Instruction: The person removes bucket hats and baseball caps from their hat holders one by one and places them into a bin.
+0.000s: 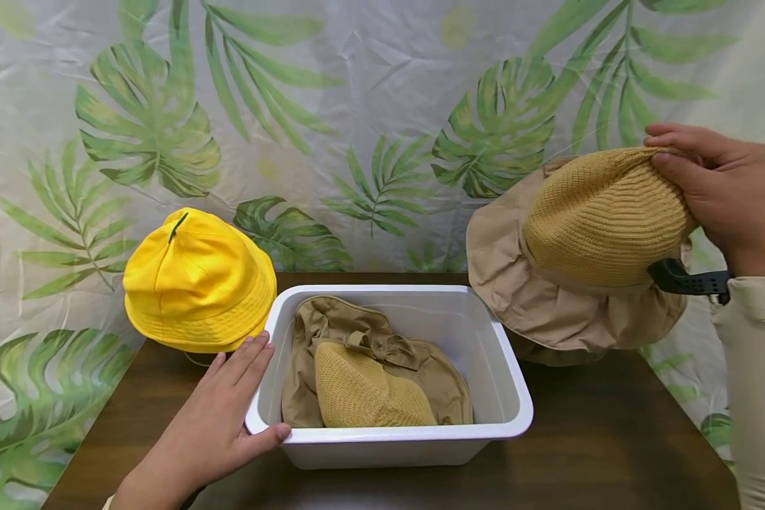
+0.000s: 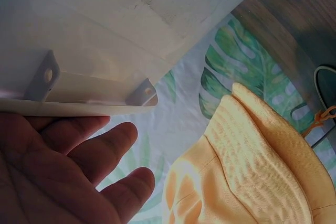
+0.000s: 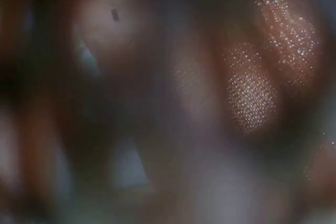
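Observation:
At the right, my right hand point(image 1: 727, 188) pinches the peak of a sun hat's mustard knitted crown point(image 1: 602, 219); its wide beige brim point(image 1: 516, 283) spreads below. My left hand point(image 1: 219, 411) touches the left side of a white plastic tub point(image 1: 385, 435), with the thumb at its front rim and the fingers extended. In the left wrist view, those fingers point(image 2: 107, 153) lie close beneath the tub's lip. Inside the tub rests a similar hat point(image 1: 370, 389), folded, with knitted fabric, beige cloth and a bow. The right wrist view is too blurred to show the hat clearly.
A yellow bucket hat point(image 1: 197, 283) with a short green stem stands left of the tub, close to my left fingertips. Dark wooden tabletop point(image 1: 612, 439) lies beneath everything. A leaf-patterned cloth point(image 1: 382, 92) hangs behind the table.

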Demonstrator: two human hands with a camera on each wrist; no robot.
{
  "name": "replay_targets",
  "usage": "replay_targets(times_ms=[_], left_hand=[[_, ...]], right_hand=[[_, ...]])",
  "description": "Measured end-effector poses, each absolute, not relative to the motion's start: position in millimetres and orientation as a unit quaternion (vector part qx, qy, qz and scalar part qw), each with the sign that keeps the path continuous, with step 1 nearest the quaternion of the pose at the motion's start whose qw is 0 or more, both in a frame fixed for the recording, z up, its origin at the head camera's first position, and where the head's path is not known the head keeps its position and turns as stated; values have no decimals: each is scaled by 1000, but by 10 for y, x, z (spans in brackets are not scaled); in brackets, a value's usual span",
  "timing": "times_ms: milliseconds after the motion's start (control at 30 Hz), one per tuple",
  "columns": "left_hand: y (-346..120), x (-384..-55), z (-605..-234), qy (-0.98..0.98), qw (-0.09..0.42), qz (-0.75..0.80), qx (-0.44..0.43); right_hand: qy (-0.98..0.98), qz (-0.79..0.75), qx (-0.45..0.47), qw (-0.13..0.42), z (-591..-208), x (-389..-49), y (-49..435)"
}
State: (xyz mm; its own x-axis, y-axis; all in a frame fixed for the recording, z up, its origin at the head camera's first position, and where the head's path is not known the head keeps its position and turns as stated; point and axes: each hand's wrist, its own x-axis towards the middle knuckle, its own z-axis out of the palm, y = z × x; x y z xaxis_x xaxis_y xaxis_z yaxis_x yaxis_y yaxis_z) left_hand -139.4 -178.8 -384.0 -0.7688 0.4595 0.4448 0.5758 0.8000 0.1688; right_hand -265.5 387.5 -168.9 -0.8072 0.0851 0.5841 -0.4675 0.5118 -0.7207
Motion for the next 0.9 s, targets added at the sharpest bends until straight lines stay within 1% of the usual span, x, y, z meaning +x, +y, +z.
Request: replay_targets(times_ms=[167, 633, 900], left_hand=[[-1786, -1392, -3848, -929, 193, -150, -278], [-1785, -1384, -3846, -931, 187, -152, -273], [-1789, -1385, -3857, -929, 195, -154, -275]], right_hand=[[-823, 455, 155, 301, -1594, -2630, 3706], [-829, 402, 239, 308, -1491, -2542, 3302], [-827, 344, 279, 347, -1418, -2479, 3155]])
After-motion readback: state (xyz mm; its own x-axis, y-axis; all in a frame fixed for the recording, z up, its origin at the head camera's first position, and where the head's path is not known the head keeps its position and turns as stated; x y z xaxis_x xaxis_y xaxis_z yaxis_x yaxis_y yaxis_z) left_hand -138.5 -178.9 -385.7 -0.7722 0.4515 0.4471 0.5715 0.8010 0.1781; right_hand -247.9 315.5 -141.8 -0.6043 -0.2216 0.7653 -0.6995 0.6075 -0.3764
